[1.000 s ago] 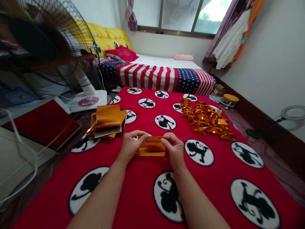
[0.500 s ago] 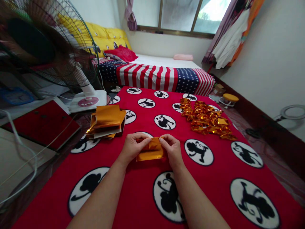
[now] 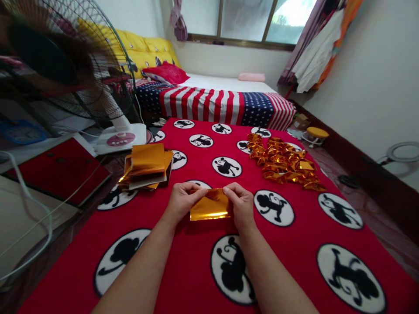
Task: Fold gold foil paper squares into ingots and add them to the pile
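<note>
A shiny gold foil paper [image 3: 211,207], seemingly folded over along its far edge, is stretched between my two hands, just above a red blanket [image 3: 193,266]. My left hand [image 3: 183,199] pinches its far left corner between thumb and fingers. At the far right corner, my right hand [image 3: 241,201] grips it the same way. To the left lies a stack of gold foil papers [image 3: 149,161] with pale backs. Folded gold foil pieces [image 3: 284,161] lie in rows on the right side of the blanket.
A running fan [image 3: 119,126] stands at the left, beside a dark red board [image 3: 59,168] and a loose white cable [image 3: 49,218]. Beyond the blanket is a bed [image 3: 209,107] with a striped, starred cover. A small yellow-topped stool [image 3: 317,132] stands by the right wall.
My right hand has slid slightly right along the foil paper's far edge. More of its gold face shows, and it looks flatter. My left hand has barely moved.
</note>
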`<state>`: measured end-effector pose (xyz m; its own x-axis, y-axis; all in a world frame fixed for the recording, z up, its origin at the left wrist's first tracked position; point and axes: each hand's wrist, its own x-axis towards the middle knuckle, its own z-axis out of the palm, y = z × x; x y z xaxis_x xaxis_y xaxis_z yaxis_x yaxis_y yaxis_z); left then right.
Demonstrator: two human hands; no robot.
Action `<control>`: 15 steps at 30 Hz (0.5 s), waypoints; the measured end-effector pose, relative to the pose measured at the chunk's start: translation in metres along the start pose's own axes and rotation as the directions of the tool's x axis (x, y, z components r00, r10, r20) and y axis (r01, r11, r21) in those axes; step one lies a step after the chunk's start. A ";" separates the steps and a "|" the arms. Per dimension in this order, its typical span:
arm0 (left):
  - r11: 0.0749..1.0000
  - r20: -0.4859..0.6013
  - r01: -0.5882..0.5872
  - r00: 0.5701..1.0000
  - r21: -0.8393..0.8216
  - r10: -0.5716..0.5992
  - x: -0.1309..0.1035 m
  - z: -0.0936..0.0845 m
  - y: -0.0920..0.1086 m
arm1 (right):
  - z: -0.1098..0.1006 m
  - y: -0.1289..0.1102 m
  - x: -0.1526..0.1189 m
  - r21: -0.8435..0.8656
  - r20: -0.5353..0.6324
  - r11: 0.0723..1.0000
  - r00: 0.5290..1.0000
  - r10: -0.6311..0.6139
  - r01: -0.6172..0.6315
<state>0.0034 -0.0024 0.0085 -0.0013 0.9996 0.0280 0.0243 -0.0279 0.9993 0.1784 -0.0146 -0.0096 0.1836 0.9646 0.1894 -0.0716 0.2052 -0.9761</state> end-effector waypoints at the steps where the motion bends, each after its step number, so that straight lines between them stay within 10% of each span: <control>1: 1.000 0.000 -0.002 1.000 -0.004 0.002 0.000 0.000 0.000 | 0.000 0.000 0.000 0.003 -0.002 1.000 1.000 0.000 0.000; 15: 0.959 0.185 -0.155 0.976 0.237 0.112 -0.004 0.003 0.013 | 0.013 -0.015 -0.007 -0.110 0.165 0.986 0.981 -0.103 0.122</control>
<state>0.0069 -0.0065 0.0209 0.1867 0.9732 0.1346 0.2607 -0.1812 0.9483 0.1652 -0.0218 0.0047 0.0260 0.9524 0.3038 0.0599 0.3019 -0.9515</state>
